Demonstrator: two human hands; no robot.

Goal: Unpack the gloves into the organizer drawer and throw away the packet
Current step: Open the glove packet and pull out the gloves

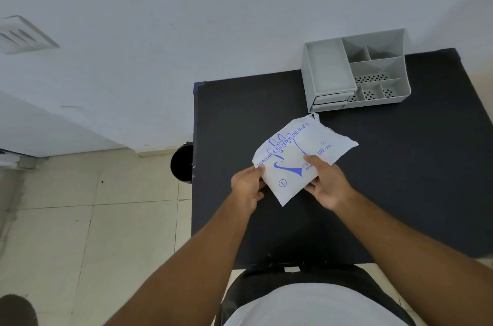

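Head view: both hands hold a white packet (298,157) printed in blue with a glove outline and "DISPOSABLE POLYETHYLENE GLOVES", above the black tabletop (400,179). The left hand (246,187) has its fingers pinched on the packet's 8 o'clock edge; the right hand (326,183) grips its 5 o'clock edge. The grey organizer (356,70) sits at 1 o'clock, and a black bin (182,163) at 9 o'clock.

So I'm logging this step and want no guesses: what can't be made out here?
- Packet contents: the opaque wrapper hides any gloves; the head view does not show whether it is opened.
- Organizer drawers: only their front edges show under the top tray.
- Bin: the table edge cuts it off.
- Both hands, left and right, cover parts of the print.
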